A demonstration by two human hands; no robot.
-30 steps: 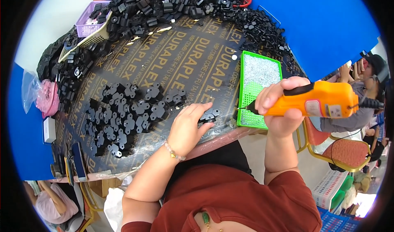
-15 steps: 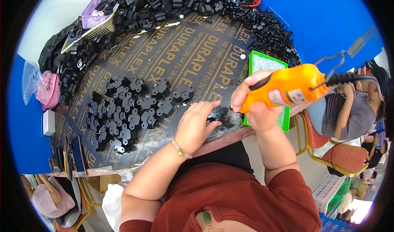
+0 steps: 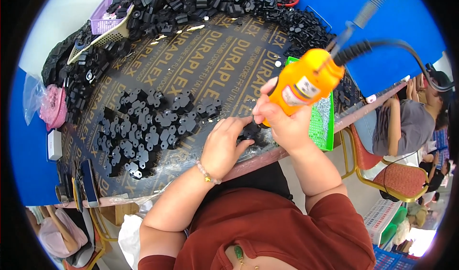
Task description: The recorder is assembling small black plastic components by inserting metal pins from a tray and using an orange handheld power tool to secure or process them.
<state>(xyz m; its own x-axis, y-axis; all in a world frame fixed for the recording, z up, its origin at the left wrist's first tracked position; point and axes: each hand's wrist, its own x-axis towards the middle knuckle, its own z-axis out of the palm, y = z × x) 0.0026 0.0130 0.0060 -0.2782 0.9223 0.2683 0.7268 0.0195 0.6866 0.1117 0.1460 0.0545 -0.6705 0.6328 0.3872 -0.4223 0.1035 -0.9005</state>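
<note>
My right hand [image 3: 282, 122] grips an orange electric screwdriver [image 3: 303, 81], tilted with its tip pointing down at a small black plastic part [image 3: 248, 132] near the table's front edge. My left hand [image 3: 224, 145], with a bead bracelet at the wrist, presses on that black part and steadies it. A cable [image 3: 392, 45] runs from the screwdriver's top up to the right. To the left of my hands lie several flat black hexagonal parts [image 3: 153, 124] spread on the dark printed table sheet [image 3: 201, 64].
A green tray [image 3: 325, 122] with small screws lies under my right hand. Heaps of black parts [image 3: 201, 0] line the far edge, with a purple basket [image 3: 103, 19] at the left. A phone [image 3: 88, 189] lies at the near left. Another person [image 3: 411, 122] sits at right by a red chair [image 3: 392, 174].
My right hand has swung the orange screwdriver from lying sideways over the green tray to upright, moving left and down onto the part under my left hand.
</note>
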